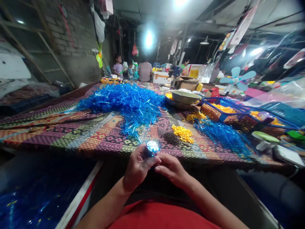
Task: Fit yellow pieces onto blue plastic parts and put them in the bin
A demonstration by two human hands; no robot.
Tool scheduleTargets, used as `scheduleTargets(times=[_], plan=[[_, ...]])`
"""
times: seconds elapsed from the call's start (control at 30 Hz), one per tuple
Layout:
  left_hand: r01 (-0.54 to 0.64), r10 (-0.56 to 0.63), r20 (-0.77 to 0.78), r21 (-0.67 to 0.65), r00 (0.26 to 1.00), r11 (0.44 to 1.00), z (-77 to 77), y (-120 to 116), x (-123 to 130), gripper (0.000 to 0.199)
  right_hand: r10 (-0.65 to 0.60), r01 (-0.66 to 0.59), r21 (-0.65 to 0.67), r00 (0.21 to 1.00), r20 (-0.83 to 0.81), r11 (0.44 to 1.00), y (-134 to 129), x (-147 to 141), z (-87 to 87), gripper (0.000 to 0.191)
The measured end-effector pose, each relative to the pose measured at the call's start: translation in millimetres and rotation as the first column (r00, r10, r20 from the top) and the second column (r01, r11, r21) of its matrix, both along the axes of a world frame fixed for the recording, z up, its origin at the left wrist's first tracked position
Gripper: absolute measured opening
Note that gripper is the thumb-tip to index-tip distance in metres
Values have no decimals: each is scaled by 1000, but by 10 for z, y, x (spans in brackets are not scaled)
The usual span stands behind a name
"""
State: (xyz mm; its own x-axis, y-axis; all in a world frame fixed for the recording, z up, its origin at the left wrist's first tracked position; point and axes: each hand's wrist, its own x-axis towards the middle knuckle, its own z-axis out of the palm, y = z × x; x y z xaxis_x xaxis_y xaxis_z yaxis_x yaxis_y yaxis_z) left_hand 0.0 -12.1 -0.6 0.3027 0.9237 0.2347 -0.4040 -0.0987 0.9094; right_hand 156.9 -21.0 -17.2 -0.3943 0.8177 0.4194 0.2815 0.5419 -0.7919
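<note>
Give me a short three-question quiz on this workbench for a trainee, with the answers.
1. Multiple choice: what is in the grip of the left hand? A) a yellow part, B) a translucent blue plastic piece, C) a metal bowl.
2. True or false: the heap of blue plastic strips lies on the patterned woven cloth.
3. Fill in the blank: the blue-rimmed basket holds ____ parts.

Key: 1) B; 2) true; 3) yellow.
</note>
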Motion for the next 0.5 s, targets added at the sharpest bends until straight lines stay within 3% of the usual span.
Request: scheduleTargets(times=[0.13, 0.17, 0.27, 0.4, 0.5], plan=[[52, -25, -176, 147, 984, 988, -66, 3, -44, 23, -112, 90, 310, 992, 54, 947, 26, 105, 430, 65], [63, -20, -205, 203, 979, 977, -79, 7, -37, 23, -110, 61, 391, 988, 104, 918, 29, 98, 535, 67], [80, 45, -303, 388, 952, 918, -78, 7, -18, 23, -102, -56, 520, 958, 269, 852, 40, 34, 765, 46], [110, 135, -389, 546, 911, 831, -17, -12, -13, 17, -191, -12, 588, 940, 283, 809, 69, -42, 786, 29], [90, 187, -427, 550, 885, 830, -28, 10, -7, 11, -268, 121, 548, 943, 197, 828, 133, -57, 650, 19]])
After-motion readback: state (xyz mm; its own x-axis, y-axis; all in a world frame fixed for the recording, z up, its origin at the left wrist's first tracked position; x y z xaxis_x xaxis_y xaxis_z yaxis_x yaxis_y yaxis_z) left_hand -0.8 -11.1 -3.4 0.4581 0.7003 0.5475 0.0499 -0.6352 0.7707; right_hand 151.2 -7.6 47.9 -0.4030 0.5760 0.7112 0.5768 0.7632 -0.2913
